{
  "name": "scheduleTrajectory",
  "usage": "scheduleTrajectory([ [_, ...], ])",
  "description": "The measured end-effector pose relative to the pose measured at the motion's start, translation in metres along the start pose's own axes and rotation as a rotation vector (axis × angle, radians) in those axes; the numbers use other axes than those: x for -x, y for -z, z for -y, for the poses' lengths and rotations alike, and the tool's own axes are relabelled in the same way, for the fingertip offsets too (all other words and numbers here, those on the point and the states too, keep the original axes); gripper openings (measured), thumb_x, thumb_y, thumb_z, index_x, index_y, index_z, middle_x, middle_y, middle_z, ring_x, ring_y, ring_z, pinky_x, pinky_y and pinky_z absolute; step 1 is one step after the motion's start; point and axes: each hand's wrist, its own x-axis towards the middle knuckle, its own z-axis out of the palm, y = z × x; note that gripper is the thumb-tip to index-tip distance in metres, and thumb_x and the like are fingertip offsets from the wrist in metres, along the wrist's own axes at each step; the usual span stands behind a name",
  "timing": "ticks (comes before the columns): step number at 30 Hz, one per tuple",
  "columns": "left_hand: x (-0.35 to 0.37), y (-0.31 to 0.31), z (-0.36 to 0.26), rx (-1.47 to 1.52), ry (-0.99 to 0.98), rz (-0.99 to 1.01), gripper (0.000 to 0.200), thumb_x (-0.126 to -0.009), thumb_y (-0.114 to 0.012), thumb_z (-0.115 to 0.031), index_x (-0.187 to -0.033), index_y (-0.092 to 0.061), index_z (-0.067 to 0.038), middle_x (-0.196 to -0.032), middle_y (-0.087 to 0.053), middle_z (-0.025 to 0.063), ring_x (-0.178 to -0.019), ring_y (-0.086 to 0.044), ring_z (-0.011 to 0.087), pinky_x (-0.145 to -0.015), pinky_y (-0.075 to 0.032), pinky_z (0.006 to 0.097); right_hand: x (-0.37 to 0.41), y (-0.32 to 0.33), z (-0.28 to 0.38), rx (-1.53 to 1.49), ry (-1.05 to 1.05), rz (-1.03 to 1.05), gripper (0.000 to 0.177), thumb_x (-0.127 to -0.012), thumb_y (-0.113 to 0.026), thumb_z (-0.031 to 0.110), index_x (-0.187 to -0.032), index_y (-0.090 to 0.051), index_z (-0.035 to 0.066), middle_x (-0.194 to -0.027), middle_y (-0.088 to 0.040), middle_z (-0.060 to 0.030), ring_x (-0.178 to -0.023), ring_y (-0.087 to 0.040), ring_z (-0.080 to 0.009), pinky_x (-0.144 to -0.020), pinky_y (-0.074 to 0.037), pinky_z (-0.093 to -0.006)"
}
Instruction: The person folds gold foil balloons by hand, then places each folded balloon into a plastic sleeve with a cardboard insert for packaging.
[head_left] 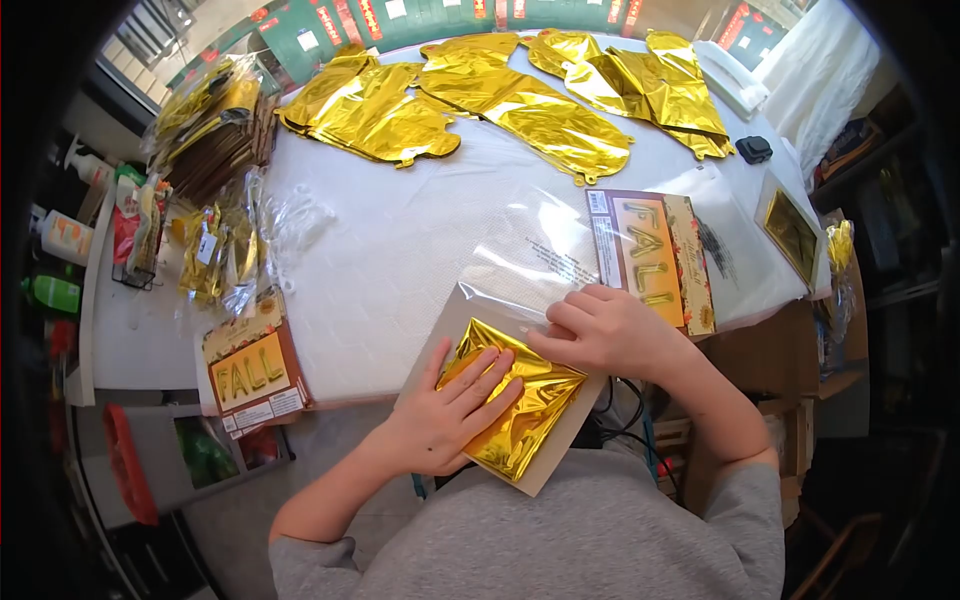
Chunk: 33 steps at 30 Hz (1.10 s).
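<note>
My left hand lies with its fingers spread on a folded gold foil piece, which rests on a grey-brown card at the table's front edge. At the card's upper right, my right hand has its fingers closed at the edge of a clear plastic bag. The bag stretches away from the card over the table, with small printed text on it. Just beyond my right hand lies a printed FALL card.
Flat gold foil balloons lie along the far side of the white table. Packets are piled at the left, above another FALL card. At the right are a small black object and a framed gold packet.
</note>
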Motion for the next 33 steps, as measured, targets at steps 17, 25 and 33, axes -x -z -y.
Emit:
scheduleTrajectory([
  [17,-0.005,-0.005,-0.007,-0.059,0.048,-0.045,0.07,-0.096,-0.059,-0.032,-0.156,-0.043,-0.002,-0.166,-0.034,0.0259,-0.156,-0.032,0.037,-0.122,-0.012,0.0693,0.026,0.007,0.03,0.123,-0.33,-0.008,0.02,-0.08,-0.068,0.012,-0.097,-0.06,0.007,-0.084,-0.056,-0.0034,-0.078,-0.063,-0.0184,-0.066,-0.052,-0.0297],
  [25,-0.005,-0.002,-0.009,-0.022,0.066,-0.039,0.07,-0.095,-0.06,-0.031,-0.156,-0.043,-0.002,-0.165,-0.034,0.0256,-0.156,-0.032,0.0367,-0.122,-0.013,0.0695,0.042,0.008,0.05,-0.025,-0.393,-0.033,0.021,-0.076,-0.074,0.006,-0.093,-0.062,0.006,-0.082,-0.057,-0.0071,-0.071,-0.063,-0.0236,-0.062,-0.053,-0.0346],
  [33,-0.005,-0.003,-0.008,-0.042,0.057,-0.081,0.068,-0.093,-0.059,-0.032,-0.154,-0.047,-0.002,-0.163,-0.039,0.0247,-0.154,-0.037,0.0358,-0.122,-0.016,0.0675,0.016,0.006,0.049,-0.141,-0.454,-0.069,0.023,-0.079,-0.075,0.005,-0.1,-0.066,0.007,-0.086,-0.059,-0.0072,-0.076,-0.064,-0.0241,-0.064,-0.053,-0.0353],
])
